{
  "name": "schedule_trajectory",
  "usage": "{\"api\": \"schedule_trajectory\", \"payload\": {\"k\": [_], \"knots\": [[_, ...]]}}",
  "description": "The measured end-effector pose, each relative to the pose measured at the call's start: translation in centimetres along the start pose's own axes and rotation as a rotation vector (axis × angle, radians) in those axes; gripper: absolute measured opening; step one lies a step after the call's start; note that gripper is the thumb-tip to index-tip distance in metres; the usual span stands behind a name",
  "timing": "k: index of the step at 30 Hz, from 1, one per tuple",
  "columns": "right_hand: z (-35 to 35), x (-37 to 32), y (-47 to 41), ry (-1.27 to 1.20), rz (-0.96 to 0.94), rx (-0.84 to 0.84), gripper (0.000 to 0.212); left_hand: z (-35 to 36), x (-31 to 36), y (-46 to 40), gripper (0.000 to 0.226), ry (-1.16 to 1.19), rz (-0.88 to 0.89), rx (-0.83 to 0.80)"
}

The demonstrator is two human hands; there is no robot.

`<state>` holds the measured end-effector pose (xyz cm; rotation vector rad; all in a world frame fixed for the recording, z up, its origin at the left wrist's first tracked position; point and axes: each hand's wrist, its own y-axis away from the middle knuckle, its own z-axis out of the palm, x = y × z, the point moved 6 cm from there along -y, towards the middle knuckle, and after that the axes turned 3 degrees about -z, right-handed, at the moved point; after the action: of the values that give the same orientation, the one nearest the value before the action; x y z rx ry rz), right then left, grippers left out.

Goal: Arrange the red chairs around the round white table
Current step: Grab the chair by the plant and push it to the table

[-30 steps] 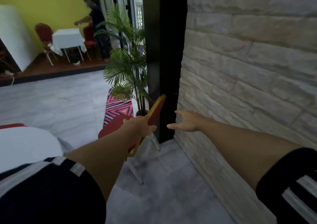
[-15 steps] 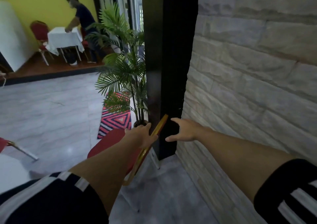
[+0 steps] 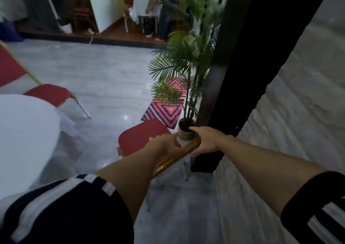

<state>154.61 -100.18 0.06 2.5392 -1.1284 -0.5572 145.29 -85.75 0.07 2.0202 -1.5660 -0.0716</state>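
Note:
A red chair (image 3: 139, 138) with a gold frame stands on the grey floor just ahead of me, its seat pointing away. My left hand (image 3: 164, 143) grips the gold top rail of its backrest on the left. My right hand (image 3: 204, 141) is closed on the same rail's right end. The round white table (image 3: 24, 137) fills the left edge. A second red chair (image 3: 49, 94) stands at the table's far side, and part of a third red chair (image 3: 9, 66) shows at the far left.
A potted palm (image 3: 186, 75) stands right behind the held chair, beside a black pillar (image 3: 237, 75) and a stone wall (image 3: 298, 94). A striped rug (image 3: 166, 109) lies on the floor. A person (image 3: 162, 10) bends over a small white table (image 3: 143, 4) in the back room.
My right hand has come onto the chair's top rail and closed on it. The view has swung left and down, bringing the white table and a second chair into sight.

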Motion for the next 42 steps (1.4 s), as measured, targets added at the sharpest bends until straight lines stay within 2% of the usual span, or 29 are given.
{"api": "schedule_trajectory", "payload": {"k": [2, 4, 6, 7, 9, 11, 12, 15, 18, 21, 29, 34, 38, 42], "knots": [[1.3, 0.7, -2.0, 0.062, -0.083, -0.041, 0.127, 2.1, -1.0, -1.4, 0.096, 0.048, -0.075, -0.025], [3.2, 2.1, -4.9, 0.165, -0.184, -0.152, 0.131, 5.1, -1.7, -3.7, 0.101, 0.129, -0.186, -0.067], [4.5, 2.7, -6.0, 0.221, -0.221, -0.19, 0.128, 6.9, -2.1, -4.4, 0.102, 0.158, -0.211, -0.088], [4.7, 2.8, -6.3, 0.223, -0.227, -0.191, 0.124, 7.4, -2.2, -4.3, 0.095, 0.172, -0.219, -0.096], [4.4, 2.6, -6.7, 0.228, -0.261, -0.149, 0.109, 8.3, -2.4, -4.5, 0.062, 0.22, -0.208, -0.064], [4.2, 2.5, -7.8, 0.25, -0.331, -0.155, 0.086, 9.1, -2.8, -5.3, 0.029, 0.285, -0.221, -0.013], [4.0, 2.2, -7.9, 0.264, -0.356, -0.156, 0.074, 9.1, -3.0, -5.3, 0.025, 0.293, -0.224, 0.011], [3.8, 1.8, -8.4, 0.256, -0.41, -0.163, 0.047, 9.4, -2.9, -5.2, 0.042, 0.294, -0.25, 0.009], [3.8, 1.7, -8.6, 0.272, -0.43, -0.144, 0.04, 9.5, -2.9, -5.5, 0.061, 0.277, -0.257, 0.021], [3.9, 1.9, -8.8, 0.26, -0.43, -0.137, 0.037, 9.7, -3.0, -5.4, 0.052, 0.288, -0.261, 0.047], [4.1, 0.8, -8.7, 0.305, -0.525, -0.176, 0.041, 10.6, -3.0, -3.7, 0.051, 0.292, -0.316, 0.097], [4.5, -0.5, -9.6, 0.338, -0.58, -0.222, 0.029, 11.5, -3.4, -2.6, 0.051, 0.348, -0.373, 0.151], [4.6, -2.4, -10.9, 0.352, -0.654, -0.235, 0.04, 12.1, -4.5, -1.9, 0.042, 0.407, -0.429, 0.194], [4.8, -4.3, -12.2, 0.416, -0.72, -0.248, 0.027, 12.1, -5.5, -1.2, 0.041, 0.447, -0.486, 0.23]]}}
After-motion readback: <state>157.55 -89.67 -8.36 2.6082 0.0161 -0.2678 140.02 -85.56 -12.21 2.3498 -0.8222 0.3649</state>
